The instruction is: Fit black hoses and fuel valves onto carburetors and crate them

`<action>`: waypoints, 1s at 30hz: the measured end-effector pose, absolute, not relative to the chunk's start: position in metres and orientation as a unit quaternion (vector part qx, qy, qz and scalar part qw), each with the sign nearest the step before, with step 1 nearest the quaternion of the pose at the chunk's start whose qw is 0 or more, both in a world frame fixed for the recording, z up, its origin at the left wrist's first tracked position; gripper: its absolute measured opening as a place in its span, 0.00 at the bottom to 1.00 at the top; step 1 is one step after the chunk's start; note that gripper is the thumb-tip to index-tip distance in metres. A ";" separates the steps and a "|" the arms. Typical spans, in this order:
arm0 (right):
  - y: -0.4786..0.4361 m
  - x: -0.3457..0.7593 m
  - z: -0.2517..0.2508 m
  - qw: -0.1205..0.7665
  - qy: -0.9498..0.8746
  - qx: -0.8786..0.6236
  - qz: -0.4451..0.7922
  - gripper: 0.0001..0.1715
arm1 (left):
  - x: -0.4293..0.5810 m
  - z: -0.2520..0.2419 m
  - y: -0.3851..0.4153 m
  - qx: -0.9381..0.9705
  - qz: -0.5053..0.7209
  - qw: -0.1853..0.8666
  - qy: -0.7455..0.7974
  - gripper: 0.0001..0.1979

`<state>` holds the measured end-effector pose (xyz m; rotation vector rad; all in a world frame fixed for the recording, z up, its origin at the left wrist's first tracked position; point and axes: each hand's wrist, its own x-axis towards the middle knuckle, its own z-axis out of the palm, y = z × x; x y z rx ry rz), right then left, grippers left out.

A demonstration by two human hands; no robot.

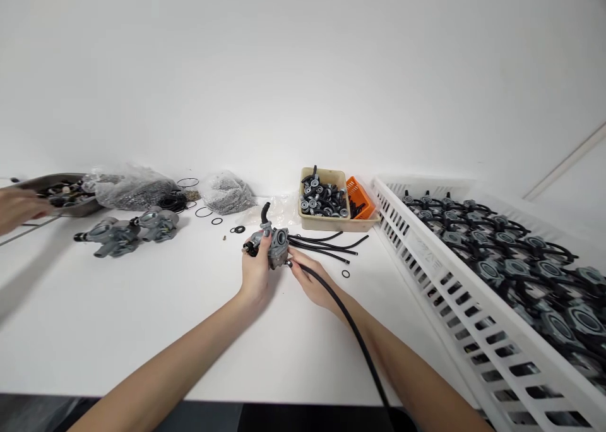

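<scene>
My left hand (pixel 255 269) is closed around a grey metal carburetor (pixel 273 241) with a black cap on top, held just above the white table (pixel 142 318). My right hand (pixel 313 282) pinches the end of a long black rubber hose (pixel 350 324) right at the carburetor's side. The hose runs back over my right forearm toward the near table edge. Several loose black hoses (pixel 326 244) and a small O-ring (pixel 346 273) lie just beyond my hands.
A beige bin (pixel 326 178) of black-and-silver parts and an orange basket (pixel 358 195) stand behind. A white slatted crate (pixel 454 280) of carburetors fills the right. Two grey carburetors (pixel 127 230), plastic bags (pixel 132 189), O-rings and a metal tray (pixel 71 189) lie left, where another person's hand (pixel 19 208) reaches.
</scene>
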<state>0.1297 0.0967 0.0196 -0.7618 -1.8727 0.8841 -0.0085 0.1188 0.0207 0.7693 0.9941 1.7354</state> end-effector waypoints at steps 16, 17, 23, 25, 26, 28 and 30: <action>0.107 0.134 0.015 0.482 -0.722 -0.347 0.356 0.19 | -0.007 0.029 0.117 0.275 0.688 0.541 0.398 0.24; 0.110 0.134 0.013 0.497 -0.704 -0.347 0.371 0.18 | -0.007 0.030 0.116 0.272 0.683 0.550 0.396 0.25; 0.117 0.130 0.008 0.574 -0.551 -0.388 0.466 0.19 | -0.004 0.031 0.112 0.270 0.661 0.575 0.400 0.25; 0.115 0.129 0.010 0.592 -0.525 -0.390 0.470 0.21 | -0.003 0.031 0.111 0.284 0.651 0.582 0.395 0.26; 0.114 0.129 0.011 0.597 -0.522 -0.390 0.469 0.22 | -0.003 0.030 0.111 0.291 0.647 0.585 0.393 0.27; 0.112 0.129 0.013 0.601 -0.525 -0.401 0.451 0.23 | -0.003 0.028 0.111 0.300 0.639 0.588 0.395 0.29; 0.111 0.130 0.014 0.601 -0.534 -0.419 0.421 0.23 | -0.003 0.028 0.111 0.305 0.631 0.592 0.398 0.30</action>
